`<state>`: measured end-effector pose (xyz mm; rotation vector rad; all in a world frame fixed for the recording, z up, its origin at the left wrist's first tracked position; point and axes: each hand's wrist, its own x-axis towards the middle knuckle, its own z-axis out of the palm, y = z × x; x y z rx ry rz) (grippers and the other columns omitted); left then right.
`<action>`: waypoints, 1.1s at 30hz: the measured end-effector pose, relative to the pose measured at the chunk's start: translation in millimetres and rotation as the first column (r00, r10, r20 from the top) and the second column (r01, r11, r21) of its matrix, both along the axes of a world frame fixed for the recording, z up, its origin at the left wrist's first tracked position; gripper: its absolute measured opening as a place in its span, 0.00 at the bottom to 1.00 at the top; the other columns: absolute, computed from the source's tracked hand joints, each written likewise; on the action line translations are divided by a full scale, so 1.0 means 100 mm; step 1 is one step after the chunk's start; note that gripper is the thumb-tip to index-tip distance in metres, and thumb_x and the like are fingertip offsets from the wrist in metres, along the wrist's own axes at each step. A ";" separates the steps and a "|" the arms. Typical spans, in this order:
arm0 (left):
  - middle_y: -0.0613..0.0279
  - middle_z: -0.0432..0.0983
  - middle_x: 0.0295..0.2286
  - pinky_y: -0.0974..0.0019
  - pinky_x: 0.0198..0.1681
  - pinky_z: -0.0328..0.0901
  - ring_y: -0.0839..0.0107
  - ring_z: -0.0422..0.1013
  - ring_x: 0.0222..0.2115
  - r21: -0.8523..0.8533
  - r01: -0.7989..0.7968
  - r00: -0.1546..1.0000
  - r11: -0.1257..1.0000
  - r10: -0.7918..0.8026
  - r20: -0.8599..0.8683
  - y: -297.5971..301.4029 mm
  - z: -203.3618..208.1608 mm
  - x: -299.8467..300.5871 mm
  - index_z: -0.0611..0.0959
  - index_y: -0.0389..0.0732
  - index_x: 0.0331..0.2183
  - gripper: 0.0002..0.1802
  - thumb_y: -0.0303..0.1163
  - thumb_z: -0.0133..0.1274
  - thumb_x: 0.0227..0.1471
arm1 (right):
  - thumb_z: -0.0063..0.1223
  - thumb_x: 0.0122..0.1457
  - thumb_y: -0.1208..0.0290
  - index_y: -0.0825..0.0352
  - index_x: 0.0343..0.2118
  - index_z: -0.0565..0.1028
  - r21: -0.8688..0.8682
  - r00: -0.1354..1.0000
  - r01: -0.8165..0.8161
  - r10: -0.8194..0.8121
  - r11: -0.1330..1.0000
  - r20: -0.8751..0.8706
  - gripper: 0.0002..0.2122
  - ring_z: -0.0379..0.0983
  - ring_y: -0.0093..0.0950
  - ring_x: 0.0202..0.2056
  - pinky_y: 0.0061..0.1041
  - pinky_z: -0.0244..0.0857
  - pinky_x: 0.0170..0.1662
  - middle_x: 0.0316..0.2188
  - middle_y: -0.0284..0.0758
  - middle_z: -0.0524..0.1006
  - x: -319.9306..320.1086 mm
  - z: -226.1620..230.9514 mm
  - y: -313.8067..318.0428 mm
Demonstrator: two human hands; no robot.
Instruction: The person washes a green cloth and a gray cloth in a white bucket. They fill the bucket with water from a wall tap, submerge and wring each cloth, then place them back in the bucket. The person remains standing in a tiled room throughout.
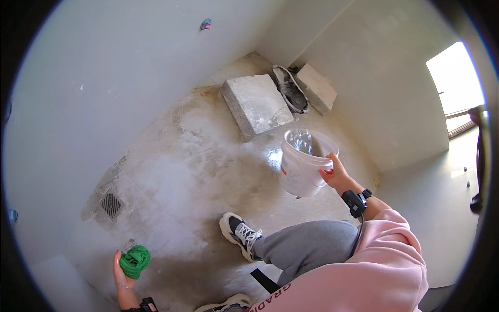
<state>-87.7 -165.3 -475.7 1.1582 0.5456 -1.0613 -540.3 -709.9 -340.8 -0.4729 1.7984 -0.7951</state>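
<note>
At the lower left, my left hand point(119, 271) is closed round a bunched green cloth point(134, 261), held above the floor. Toward the right, my right hand point(336, 173) grips a white plastic bucket point(301, 177) at its upper edge, thumb over the rim. The bucket is tilted a little. Its inside shows shiny reflections; I cannot tell whether water is in it. Part of my right fingers is hidden against the bucket's side.
A pale block point(255, 104) lies on the floor ahead, with a dark bundle edged by a light hose point(291, 91) and a second block point(316, 87) beside it. A floor drain point(110, 206) is at left. My shoe point(240, 234) stands on the wet-looking concrete. Walls enclose both sides.
</note>
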 end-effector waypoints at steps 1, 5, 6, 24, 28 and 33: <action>0.62 0.74 0.30 0.61 0.37 0.67 0.66 0.71 0.33 0.005 0.013 1.000 1.000 -0.013 -0.019 -0.02 -0.01 0.01 0.73 0.45 0.29 0.13 0.44 0.51 0.49 | 0.60 0.40 0.60 0.66 0.38 0.67 -0.010 1.000 -0.018 0.017 1.000 -0.020 0.23 0.70 0.31 0.29 0.23 0.72 0.32 0.30 0.41 0.68 -0.16 -0.02 -0.10; 0.61 0.75 0.31 0.61 0.34 0.68 0.66 0.72 0.30 -0.045 -0.016 0.997 0.999 0.019 0.076 -0.03 0.14 0.08 0.76 0.42 0.33 0.20 0.50 0.48 0.50 | 0.61 0.41 0.56 0.61 0.36 0.69 -0.031 0.970 0.131 -0.135 0.991 -0.203 0.22 0.70 0.27 0.28 0.21 0.70 0.28 0.31 0.37 0.69 -0.77 -0.28 -0.51; 0.62 0.74 0.30 0.62 0.34 0.68 0.67 0.72 0.31 -0.031 -0.052 0.993 0.998 0.055 0.106 -0.02 0.22 0.10 0.76 0.43 0.32 0.18 0.48 0.48 0.50 | 0.61 0.41 0.56 0.61 0.38 0.68 -0.080 0.973 0.128 -0.141 0.989 -0.184 0.22 0.69 0.29 0.30 0.23 0.69 0.29 0.32 0.37 0.69 -0.92 -0.37 -0.59; 0.66 0.73 0.29 0.64 0.33 0.68 0.70 0.71 0.31 0.048 -0.188 0.949 0.981 0.169 0.265 -0.14 0.67 0.15 0.75 0.46 0.29 0.13 0.46 0.49 0.51 | 0.51 0.47 0.44 0.58 0.42 0.66 -0.103 0.986 0.078 -0.092 0.992 -0.142 0.25 0.65 0.31 0.23 0.28 0.62 0.24 0.26 0.36 0.67 -2.44 -0.92 -0.65; 0.66 0.72 0.30 0.64 0.35 0.67 0.70 0.71 0.32 0.042 -0.137 0.957 0.990 0.122 0.261 -0.16 0.76 0.17 0.76 0.45 0.30 0.14 0.45 0.49 0.51 | 0.60 0.43 0.47 0.63 0.45 0.68 -0.146 0.971 0.054 -0.086 0.988 -0.221 0.30 0.69 0.34 0.27 0.36 0.64 0.28 0.31 0.39 0.71 -2.49 -0.94 -0.92; 0.67 0.71 0.30 0.64 0.36 0.66 0.71 0.70 0.33 0.052 -0.144 0.955 0.988 0.125 0.269 -0.19 0.84 0.15 0.75 0.45 0.31 0.12 0.43 0.49 0.51 | 0.67 0.39 0.51 0.74 0.43 0.69 -0.059 0.690 0.022 -0.058 0.998 -0.721 0.34 0.72 0.35 0.41 0.35 0.67 0.42 0.41 0.42 0.74 -2.08 -0.60 -1.32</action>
